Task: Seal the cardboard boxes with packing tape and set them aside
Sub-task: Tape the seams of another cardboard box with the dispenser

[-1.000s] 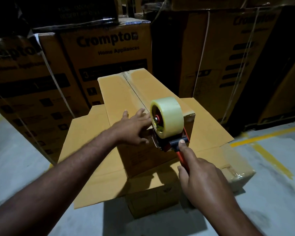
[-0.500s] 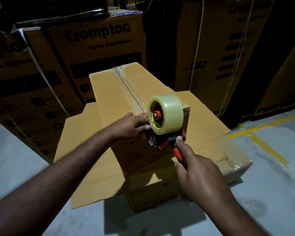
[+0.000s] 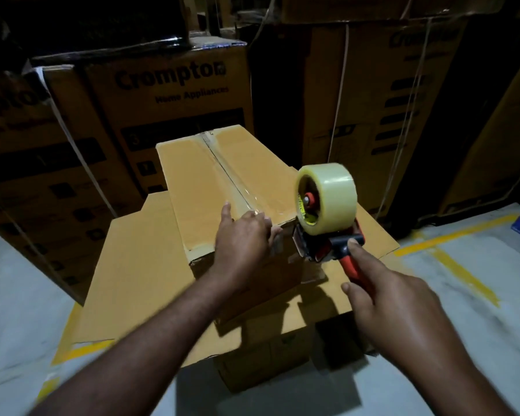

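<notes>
The small cardboard box (image 3: 189, 187) sits right under the left hand (image 3: 243, 237), which lies flat with straight fingers on the near end of the top, pressing on the clear tape strip (image 3: 222, 166) that runs along the centre seam away from the hands. The right hand (image 3: 394, 310) is wrapped round the red handle of the tape dispenser (image 3: 339, 247), forefinger stretched up onto the black part. The dispenser's front end is at the box's near top corner, just right of the left hand, with the fat tape roll (image 3: 333, 202) standing up above it. The box rests on a bigger box (image 3: 138, 265) with its flaps spread out under both forearms. Crompton cartons (image 3: 168, 94) are stacked beyond the hands, on the grey floor (image 3: 18, 295).
</notes>
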The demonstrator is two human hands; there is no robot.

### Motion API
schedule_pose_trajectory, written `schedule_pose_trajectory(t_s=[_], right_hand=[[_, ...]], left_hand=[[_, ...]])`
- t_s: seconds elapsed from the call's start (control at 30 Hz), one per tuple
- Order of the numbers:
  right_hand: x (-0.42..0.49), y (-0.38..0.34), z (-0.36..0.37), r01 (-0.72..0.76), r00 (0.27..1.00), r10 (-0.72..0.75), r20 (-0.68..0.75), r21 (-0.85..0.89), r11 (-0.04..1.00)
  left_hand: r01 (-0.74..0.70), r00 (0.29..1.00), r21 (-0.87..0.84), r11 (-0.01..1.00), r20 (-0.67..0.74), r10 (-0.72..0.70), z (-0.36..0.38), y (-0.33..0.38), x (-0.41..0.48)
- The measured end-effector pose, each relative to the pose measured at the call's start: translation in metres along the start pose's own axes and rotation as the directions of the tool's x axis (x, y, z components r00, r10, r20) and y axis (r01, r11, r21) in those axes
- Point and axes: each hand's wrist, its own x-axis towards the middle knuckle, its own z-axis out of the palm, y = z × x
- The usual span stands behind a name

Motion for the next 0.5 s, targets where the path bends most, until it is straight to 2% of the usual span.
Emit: schedule_pose_trajectory(t_s=[0.1,0.17,0.33,0.5], right_hand=[[0.003,-0.003,-0.009,0.005,0.999,-0.003,-0.046,0.043,0.999],[0.008,-0.006,-0.012,0.012,0.998,-0.008,-0.069,0.057,0.998],[0.022,-0.026,-0.013,0.095,0.991,-0.083,-0.108,0.109,0.989],[0.039,-0.06,-0.012,0.186,0.982,-0.173,-0.074,0.253,0.949]], left_hand=[[-0.173,0.963,-0.017,0.985,-0.212,0.166,0.015,-0.002,-0.011],[-0.266,0.923,0.024,0.964,-0.281,0.262,0.018,-0.016,-0.015],[-0.43,0.844,-0.02,0.903,-0.363,0.394,0.02,-0.085,-0.013],[-0.6,0.769,-0.099,0.794,-0.344,0.539,0.019,-0.147,-0.011]])
